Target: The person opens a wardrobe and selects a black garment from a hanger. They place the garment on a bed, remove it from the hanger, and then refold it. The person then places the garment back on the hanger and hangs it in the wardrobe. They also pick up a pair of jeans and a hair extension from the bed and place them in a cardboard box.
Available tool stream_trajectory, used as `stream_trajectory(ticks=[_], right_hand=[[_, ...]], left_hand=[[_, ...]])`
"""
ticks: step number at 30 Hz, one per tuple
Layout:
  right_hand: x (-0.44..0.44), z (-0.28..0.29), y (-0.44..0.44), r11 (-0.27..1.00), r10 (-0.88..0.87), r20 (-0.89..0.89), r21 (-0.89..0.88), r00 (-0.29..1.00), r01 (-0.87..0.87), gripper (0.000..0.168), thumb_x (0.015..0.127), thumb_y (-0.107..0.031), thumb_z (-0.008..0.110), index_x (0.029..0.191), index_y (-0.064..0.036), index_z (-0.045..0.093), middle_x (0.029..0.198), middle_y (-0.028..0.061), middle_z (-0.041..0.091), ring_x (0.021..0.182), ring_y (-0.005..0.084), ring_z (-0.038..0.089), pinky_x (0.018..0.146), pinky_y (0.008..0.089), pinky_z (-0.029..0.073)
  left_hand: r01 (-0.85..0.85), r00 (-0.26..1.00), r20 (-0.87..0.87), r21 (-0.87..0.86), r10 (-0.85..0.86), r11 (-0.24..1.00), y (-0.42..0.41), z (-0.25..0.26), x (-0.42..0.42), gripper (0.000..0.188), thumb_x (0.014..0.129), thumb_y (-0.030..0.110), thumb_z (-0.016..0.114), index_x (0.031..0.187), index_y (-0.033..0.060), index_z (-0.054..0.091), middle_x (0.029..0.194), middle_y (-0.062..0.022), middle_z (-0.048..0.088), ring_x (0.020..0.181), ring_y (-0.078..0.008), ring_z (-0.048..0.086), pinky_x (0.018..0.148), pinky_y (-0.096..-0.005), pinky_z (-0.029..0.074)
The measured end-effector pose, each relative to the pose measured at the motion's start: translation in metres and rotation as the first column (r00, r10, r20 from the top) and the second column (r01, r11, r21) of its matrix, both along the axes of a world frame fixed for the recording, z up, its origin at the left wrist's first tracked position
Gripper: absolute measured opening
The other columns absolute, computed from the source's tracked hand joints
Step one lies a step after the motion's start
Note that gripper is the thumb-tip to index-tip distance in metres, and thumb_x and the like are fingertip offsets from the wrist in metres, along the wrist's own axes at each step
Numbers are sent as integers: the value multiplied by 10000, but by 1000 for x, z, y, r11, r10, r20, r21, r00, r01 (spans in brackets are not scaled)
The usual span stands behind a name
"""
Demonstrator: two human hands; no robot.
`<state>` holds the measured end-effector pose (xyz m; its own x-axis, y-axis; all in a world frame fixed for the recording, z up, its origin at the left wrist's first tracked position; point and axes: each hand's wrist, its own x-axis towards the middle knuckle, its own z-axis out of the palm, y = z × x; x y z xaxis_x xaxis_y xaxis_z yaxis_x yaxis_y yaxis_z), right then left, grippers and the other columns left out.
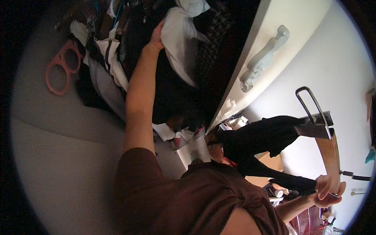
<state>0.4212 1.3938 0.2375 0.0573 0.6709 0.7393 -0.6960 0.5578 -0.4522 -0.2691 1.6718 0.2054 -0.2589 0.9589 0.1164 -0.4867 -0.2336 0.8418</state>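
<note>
In the dark wardrobe at the top, my left hand (157, 34) is against a white garment (177, 32), its fingers partly hidden by the cloth. At the right, my right hand (327, 191) grips the lower end of a wooden clip hanger (329, 155). The metal clip (315, 126) at the hanger's other end holds a black garment (264, 135). Another part of this garment reaches my right hand. The hanger's dark hook (354, 176) points to the right.
An off-white wardrobe door (273, 38) with a pale ornate handle (264, 58) stands open between my hands. More clothes (108, 55) hang at the upper left, beside a pink ringed hanger (63, 69). A cardboard box (271, 161) and small items lie behind the black garment.
</note>
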Motion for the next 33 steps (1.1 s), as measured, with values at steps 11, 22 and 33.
stream_trajectory(ticks=[11,22,33], right_hand=[[-5,-9,16,994,100,168,-62,981,-91,517,791,-613,529,757,-117,387,734,-26,339,664,75,370,590,203,292],[-7,-2,12,907,-419,103,14,902,420,445,823,-567,518,861,-132,435,708,-25,397,611,78,402,561,243,341],[-45,14,12,800,-585,245,21,773,599,294,926,-463,497,898,-200,368,511,-1,409,404,71,335,365,205,253]], left_hand=[[339,919,175,103,-353,935,58,-41,-58,417,890,323,557,1219,66,567,1160,-101,615,1082,-250,566,940,-385,458],[366,929,51,8,-365,931,45,-29,-54,365,833,247,575,1135,47,623,1018,-116,667,942,-236,625,891,-386,484],[-249,226,-930,-343,-290,905,29,-63,-24,329,780,191,688,998,-45,618,762,-177,659,583,-280,655,476,-379,535]])
